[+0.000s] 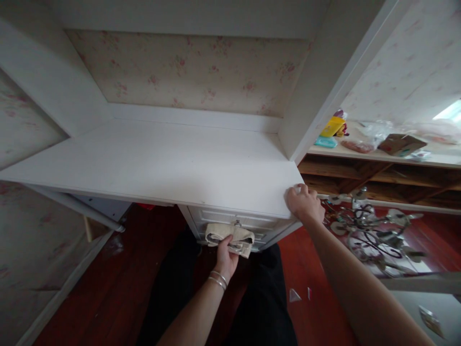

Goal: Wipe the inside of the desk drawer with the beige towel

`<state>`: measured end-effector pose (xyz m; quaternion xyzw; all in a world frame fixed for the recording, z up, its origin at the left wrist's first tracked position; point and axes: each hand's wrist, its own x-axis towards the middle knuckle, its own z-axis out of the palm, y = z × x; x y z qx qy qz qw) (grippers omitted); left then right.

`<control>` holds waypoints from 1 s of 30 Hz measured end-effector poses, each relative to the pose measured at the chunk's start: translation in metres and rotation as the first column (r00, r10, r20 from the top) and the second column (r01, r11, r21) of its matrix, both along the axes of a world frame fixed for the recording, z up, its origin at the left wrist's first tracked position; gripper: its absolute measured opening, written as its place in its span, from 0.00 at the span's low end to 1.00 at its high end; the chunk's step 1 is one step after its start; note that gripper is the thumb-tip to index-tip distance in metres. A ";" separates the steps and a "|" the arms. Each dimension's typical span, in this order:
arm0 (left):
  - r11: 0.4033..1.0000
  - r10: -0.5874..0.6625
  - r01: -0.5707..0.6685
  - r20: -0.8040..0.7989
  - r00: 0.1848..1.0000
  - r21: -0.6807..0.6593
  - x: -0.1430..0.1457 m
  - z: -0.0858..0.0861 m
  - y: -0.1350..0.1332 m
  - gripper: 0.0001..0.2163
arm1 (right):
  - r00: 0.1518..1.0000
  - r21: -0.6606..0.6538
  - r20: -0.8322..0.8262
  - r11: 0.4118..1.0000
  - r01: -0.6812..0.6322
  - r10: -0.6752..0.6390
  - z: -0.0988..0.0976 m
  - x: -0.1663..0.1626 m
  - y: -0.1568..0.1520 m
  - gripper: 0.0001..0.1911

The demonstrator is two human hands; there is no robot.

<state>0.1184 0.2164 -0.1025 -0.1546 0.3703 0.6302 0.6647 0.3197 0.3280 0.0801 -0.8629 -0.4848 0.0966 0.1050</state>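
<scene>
Your two forearms reach in from the near edge, above your dark trousers [259,298] and the red-brown floor [317,307]. Your left hand [226,257], with thin bangles at the wrist, is clenched around a folded beige cloth [230,238], held against the white drawer front [234,223] just under the surface's near edge. Your right hand [304,203] rests on the near right corner of the white surface [162,163], fingers curled over the edge, grasping that corner. Right of that hand, a metal chandelier [370,230] lies on the floor. Farther right, a shelf [396,156] carries a yellow packet [333,126], plastic bags and a brown box [401,143].
</scene>
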 end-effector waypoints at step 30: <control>0.925 -0.377 0.355 0.209 0.902 0.135 0.080 0.090 -0.011 0.12 | 1.000 0.021 0.022 1.000 -0.011 0.011 -0.001 0.001 0.000 0.30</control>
